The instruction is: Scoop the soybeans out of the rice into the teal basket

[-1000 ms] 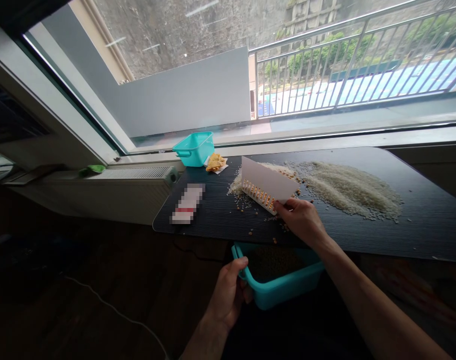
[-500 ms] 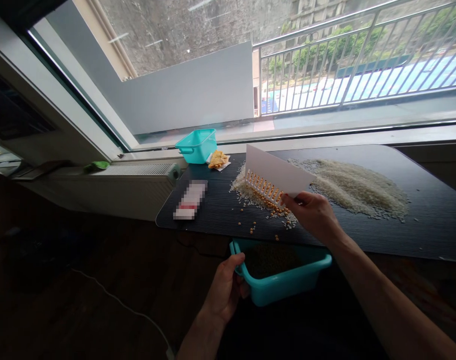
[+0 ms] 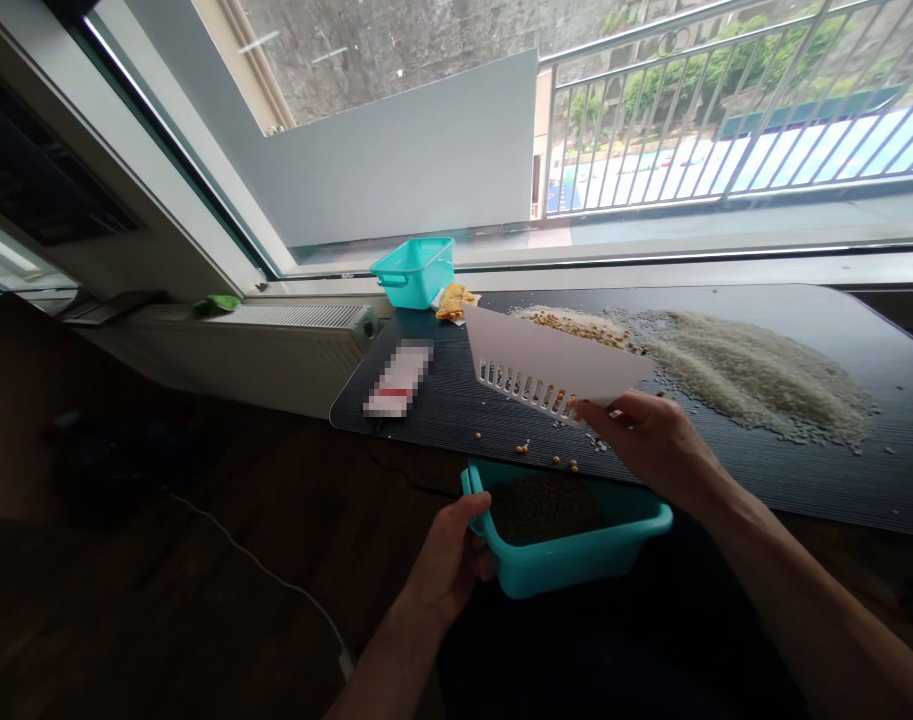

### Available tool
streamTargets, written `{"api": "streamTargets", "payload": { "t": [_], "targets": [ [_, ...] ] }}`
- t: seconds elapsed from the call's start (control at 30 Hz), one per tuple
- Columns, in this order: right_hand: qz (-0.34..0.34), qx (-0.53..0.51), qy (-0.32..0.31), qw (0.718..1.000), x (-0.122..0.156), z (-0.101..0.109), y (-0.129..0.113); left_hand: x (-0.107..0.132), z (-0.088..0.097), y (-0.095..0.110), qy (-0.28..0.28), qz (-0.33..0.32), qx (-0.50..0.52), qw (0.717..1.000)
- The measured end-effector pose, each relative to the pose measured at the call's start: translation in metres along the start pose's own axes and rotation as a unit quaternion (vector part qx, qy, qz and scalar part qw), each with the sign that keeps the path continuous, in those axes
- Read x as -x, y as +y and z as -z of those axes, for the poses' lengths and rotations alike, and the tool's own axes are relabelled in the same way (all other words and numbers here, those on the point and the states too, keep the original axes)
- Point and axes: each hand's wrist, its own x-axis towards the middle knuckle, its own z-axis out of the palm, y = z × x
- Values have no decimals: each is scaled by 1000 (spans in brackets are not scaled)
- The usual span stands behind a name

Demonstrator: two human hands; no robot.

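Daylit window [image 3: 493,150] behind a dark table [image 3: 823,475].
Outside stand a metal railing [image 3: 778,103] and a grey panel [image 3: 411,165]; a pale radiator [image 3: 283,350] stands left of the table, the brown floor [image 3: 238,630] in shadow.

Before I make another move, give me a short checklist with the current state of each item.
1. Right hand grips the slotted scraper: ok, at its near right end.
2. Left hand holds the lower teal tub: ok, by its left end.
3. Tub's open side faces up: ok.
4. No stray yellow kernels near the front edge of the table: not ok, several lie there.
5. Scraper slots unclogged: cannot tell; kernels show at some slots.
6. Tub supported underneath: cannot tell, too dark.
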Motion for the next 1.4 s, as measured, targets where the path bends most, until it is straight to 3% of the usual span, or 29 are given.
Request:
{"api": "streamTargets", "payload": {
  "t": [0.3,0.57,0.67,0.9,1.1,1.4],
  "targets": [
    [39,-35,-58,997,15,12,-4,4,12,2,2,-19,-2,1000],
    [65,-68,-147,985,17,-1,-13,11,30,12,36,-39,-1,999],
    [72,-86,-174,978,18,4,-16,12,31,12,40,-41,-5,998],
    [-40,-9,-30,999,41,49,-6,14,12,1,-5,-18,-9,1000],
    [-17,-34,-30,999,48,52,-6,15,3,-5,-36,1,-20,999],
    [-2,-35,-60,998,48,47,5,14,5,-5,-18,9,-13,1000]
  ]
}}
